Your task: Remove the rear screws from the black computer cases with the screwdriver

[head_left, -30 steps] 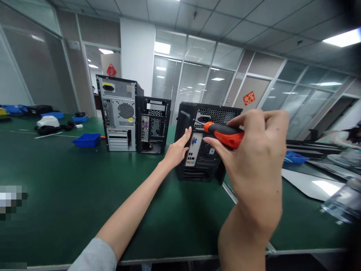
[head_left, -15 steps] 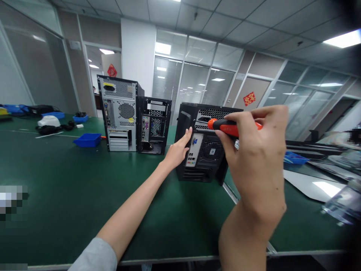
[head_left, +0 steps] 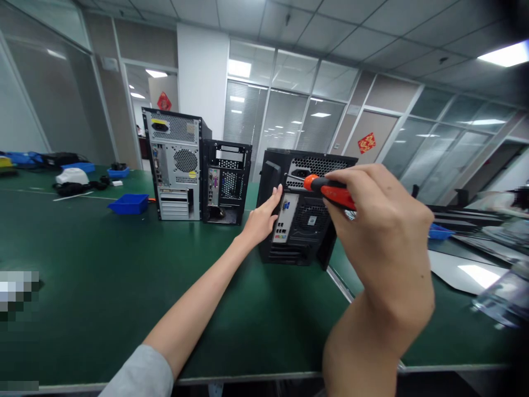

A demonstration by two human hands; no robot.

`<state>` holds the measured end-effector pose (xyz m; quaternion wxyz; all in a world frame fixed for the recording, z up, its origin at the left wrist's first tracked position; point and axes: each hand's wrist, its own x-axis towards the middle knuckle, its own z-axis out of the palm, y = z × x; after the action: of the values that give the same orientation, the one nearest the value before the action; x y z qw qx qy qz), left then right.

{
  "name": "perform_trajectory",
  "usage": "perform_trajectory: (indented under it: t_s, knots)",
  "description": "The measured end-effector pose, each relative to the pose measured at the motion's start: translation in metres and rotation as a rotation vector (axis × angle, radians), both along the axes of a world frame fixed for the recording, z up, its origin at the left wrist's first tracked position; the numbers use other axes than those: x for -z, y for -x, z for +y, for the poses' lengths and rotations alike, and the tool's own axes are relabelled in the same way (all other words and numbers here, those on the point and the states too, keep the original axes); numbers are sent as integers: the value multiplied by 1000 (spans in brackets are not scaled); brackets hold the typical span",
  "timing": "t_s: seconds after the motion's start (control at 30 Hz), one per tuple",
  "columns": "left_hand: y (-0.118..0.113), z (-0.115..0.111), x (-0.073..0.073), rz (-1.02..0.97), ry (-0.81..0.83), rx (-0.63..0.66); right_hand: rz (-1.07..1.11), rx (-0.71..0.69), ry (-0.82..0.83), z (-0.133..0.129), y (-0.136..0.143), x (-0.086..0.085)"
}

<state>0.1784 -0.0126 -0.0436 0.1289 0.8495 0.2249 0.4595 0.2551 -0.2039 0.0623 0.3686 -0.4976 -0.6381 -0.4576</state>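
A black computer case [head_left: 312,220] stands on the green table [head_left: 231,325], its rear side with ports and a fan grille facing me. My right hand [head_left: 374,220] grips a red and black screwdriver [head_left: 330,190], whose shaft points left to the upper left part of the rear panel, beside the power socket. Whether the tip sits on a screw is too small to tell. My left hand [head_left: 262,218] lies against the left edge of the case, fingers stretched out and holding nothing.
Left of the case stand a smaller black case [head_left: 227,184] and a tall silver-grey one [head_left: 177,165]. Blue trays [head_left: 129,204] and a white object [head_left: 72,176] lie at the left. A flat panel [head_left: 458,270] and a clear plastic item [head_left: 502,295] are at the right.
My right hand has shifted slightly right and turned around the screwdriver handle, fingers placed differently. The screwdriver's shaft now shows more clearly. My left hand has stayed against the case.
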Motion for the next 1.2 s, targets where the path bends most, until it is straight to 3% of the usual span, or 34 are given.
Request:
perform_trajectory:
  t_s: [0.8,1.2]
  knots:
    - [-1,-2,0,-8,-9,-14,-35,27,-39,2,2,2]
    - [-1,0,2,-11,-6,-8,85,60,-33,6,12,6]
